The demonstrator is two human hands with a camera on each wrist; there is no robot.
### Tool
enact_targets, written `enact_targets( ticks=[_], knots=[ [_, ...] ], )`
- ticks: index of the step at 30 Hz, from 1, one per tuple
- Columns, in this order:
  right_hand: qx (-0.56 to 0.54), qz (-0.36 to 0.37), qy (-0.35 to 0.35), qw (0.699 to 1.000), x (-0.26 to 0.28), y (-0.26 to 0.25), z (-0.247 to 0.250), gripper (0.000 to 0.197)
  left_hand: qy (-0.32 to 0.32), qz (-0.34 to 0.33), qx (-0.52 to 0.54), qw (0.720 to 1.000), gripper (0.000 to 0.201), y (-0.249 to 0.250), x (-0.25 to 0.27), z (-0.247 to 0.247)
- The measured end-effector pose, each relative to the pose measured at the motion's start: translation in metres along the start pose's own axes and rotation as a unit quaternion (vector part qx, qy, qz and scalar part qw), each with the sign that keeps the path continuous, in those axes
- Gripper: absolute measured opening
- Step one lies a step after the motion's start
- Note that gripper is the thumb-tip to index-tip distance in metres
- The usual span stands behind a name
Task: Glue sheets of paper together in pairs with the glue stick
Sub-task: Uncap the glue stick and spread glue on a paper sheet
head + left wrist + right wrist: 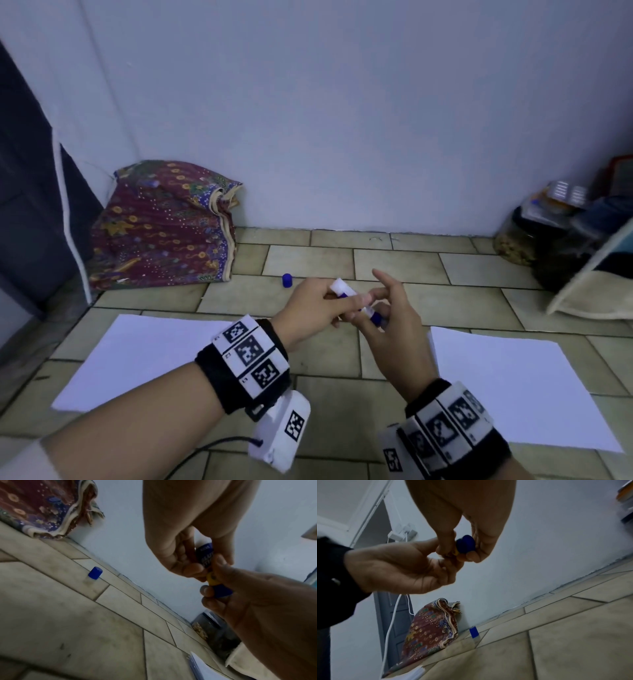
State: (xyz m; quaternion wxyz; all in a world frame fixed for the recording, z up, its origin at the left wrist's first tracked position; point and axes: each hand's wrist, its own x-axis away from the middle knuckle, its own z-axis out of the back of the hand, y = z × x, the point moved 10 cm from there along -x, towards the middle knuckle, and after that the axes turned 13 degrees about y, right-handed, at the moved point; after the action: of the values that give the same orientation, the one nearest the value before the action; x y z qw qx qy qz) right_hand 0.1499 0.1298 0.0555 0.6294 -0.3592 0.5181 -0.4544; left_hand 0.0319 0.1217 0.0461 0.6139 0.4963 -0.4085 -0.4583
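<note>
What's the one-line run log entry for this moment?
left hand: grips blue-and-white glue stick | right hand: pinches its blue base | blue plastic cap: off, on floor

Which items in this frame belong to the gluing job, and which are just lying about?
Job:
glue stick, held by left hand at the body and right hand at the blue base
cap, off, standing on the floor
left paper
right paper

Lying about:
patterned cloth by the wall
jar and clutter at right
</note>
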Motion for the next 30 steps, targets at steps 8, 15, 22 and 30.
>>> enact_targets(
  ticks=[8, 15, 22, 30],
  knots=[
    [-0.195, -0.109, 0.018, 0.975, 0.011, 0.007, 0.009, 0.048, 0.011, -0.013, 0.081, 0.997, 0.007, 0.005, 0.009, 0.01],
    [-0.254, -0.186, -0.007, 0.949, 0.02, 0.022, 0.002, 0.051, 0.013, -0.054, 0.057, 0.997, 0.003, 0.014, 0.019, 0.014],
    [-0.237, -0.171, -0.048, 0.955, 0.03, 0.011, -0.005, 0.023, 0.006, -0.066, 0.065, 0.996, 0.002, 0.015, 0.026, 0.02],
    [-0.19, -0.154, -0.118, 0.962, 0.041, 0.003, -0.014, 0.006, 0.009, -0.103, 0.025, 0.994, 0.03, 0.021, 0.038, 0.025]
  ],
)
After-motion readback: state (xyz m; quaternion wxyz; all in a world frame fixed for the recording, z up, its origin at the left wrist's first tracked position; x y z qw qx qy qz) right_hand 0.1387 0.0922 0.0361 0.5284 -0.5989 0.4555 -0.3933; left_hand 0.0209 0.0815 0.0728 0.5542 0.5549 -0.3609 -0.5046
